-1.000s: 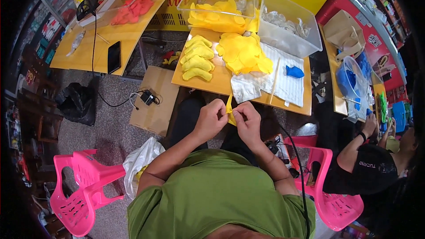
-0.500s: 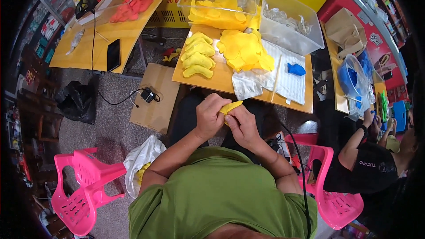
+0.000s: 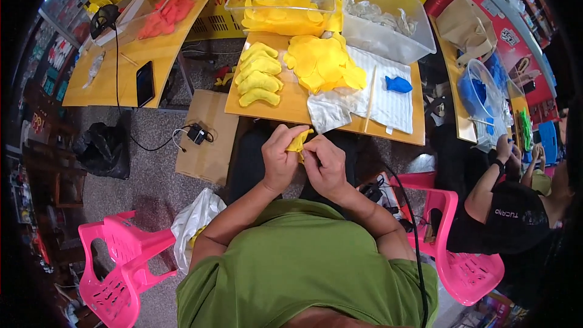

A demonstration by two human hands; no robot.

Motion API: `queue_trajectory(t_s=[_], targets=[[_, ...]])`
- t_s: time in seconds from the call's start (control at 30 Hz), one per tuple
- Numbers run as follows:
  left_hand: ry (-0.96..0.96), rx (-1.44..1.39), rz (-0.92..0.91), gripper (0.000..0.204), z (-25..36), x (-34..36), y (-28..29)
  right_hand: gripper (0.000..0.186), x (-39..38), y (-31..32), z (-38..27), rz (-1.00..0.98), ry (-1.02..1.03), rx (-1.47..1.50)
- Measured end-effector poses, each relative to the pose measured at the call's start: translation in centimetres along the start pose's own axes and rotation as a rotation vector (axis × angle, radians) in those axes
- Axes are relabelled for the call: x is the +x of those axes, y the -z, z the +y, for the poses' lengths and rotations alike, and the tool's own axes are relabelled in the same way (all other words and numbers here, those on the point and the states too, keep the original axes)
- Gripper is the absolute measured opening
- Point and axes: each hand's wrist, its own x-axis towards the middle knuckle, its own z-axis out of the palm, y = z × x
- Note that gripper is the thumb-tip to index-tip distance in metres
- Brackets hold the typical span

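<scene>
Yellow piece (image 3: 298, 141) changed: half a second ago it slanted right across the fingers, now bunched and roughly upright between both hands. Means it's still being worked, not laid down with the rest. Left hand (image 3: 280, 157) pinches it; right hand (image 3: 325, 163) has fingertips closed at its right edge. Piece is over the lap, near side of table (image 3: 294, 104). Counts: 1 piece held; crescents (image 3: 259, 81) left, 4 or 5, overlapping, can't tell; flat pile (image 3: 325, 64) right of them, uncountable; far, 2 clear boxes (image 3: 392, 45); right, 1 stick (image 3: 371, 98), 1 blue fish (image 3: 398, 84).

Yellow piece (image 3: 298, 141), matt, cloth-like
</scene>
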Motion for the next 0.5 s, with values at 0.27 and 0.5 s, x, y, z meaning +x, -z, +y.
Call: queue_trajectory(t_s=[0.27,0.5], targets=[[-0.018,0.042,0.079,0.022,-1.4,-0.7,-0.9,0.01,-0.2,0.3,1.1,-0.024,0.008,-0.191],[0.495,-0.532,0.066,0.009,-2.7,-3.0,-2.4,0.006,-1.0,-0.8,3.7,0.05,-0.072,-0.36]])
